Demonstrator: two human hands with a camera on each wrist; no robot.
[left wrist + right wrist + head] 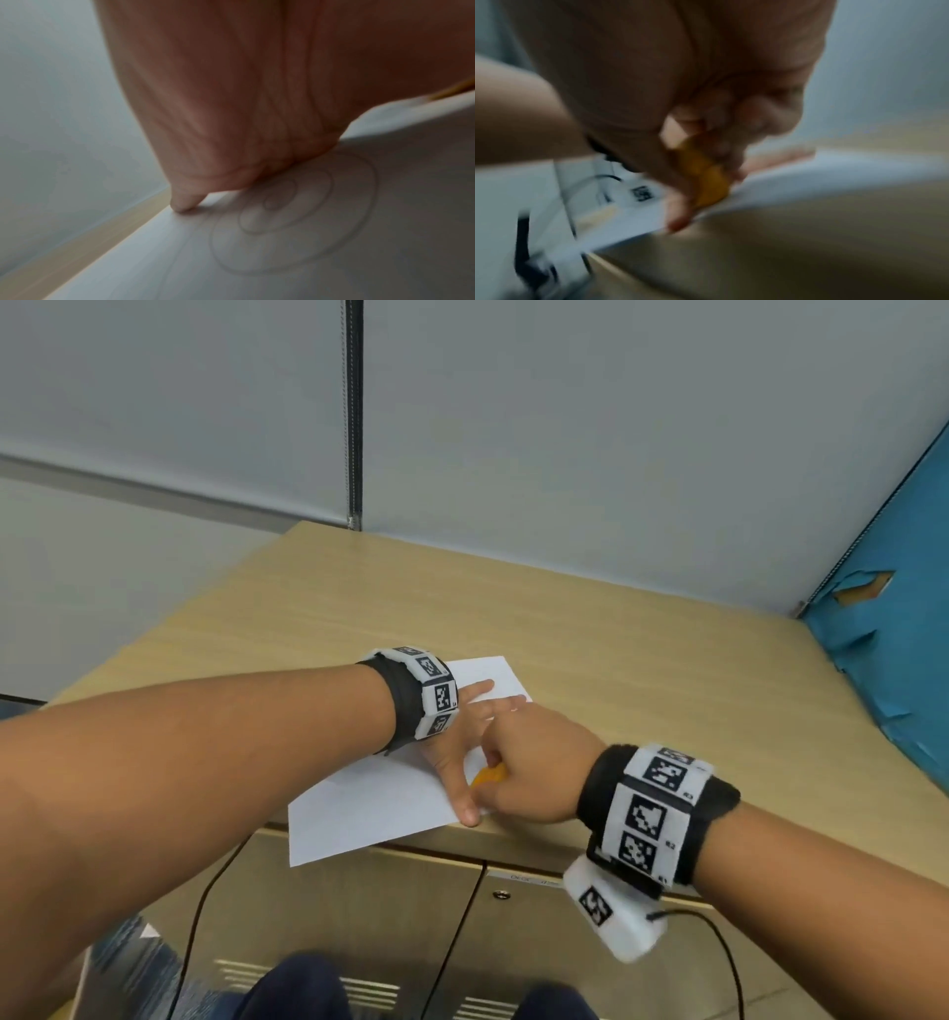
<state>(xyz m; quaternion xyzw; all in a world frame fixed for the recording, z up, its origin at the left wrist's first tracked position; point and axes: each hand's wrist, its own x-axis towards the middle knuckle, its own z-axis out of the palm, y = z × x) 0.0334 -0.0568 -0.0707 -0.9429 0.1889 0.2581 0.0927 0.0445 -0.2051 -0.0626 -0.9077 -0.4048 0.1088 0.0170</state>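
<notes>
A white sheet of paper (380,793) lies on the wooden cabinet top (642,660), its near corner hanging over the front edge. My left hand (462,742) presses flat on the sheet with fingers spread and straight. The left wrist view shows the palm (231,101) on the paper (282,274) over faint pencil-drawn concentric circles (290,213). My right hand (534,762) is curled round a small orange-yellow object (488,775) and holds it against the paper beside the left thumb. In the blurred right wrist view the orange object (706,178) touches the sheet (821,176). What the object is cannot be made out.
Cabinet doors (369,916) with a keyhole (500,895) are below the top, and black cables (205,891) hang in front. A torn blue partition (893,634) stands on the right and a grey wall (565,428) behind. My knees (298,988) are at the bottom edge.
</notes>
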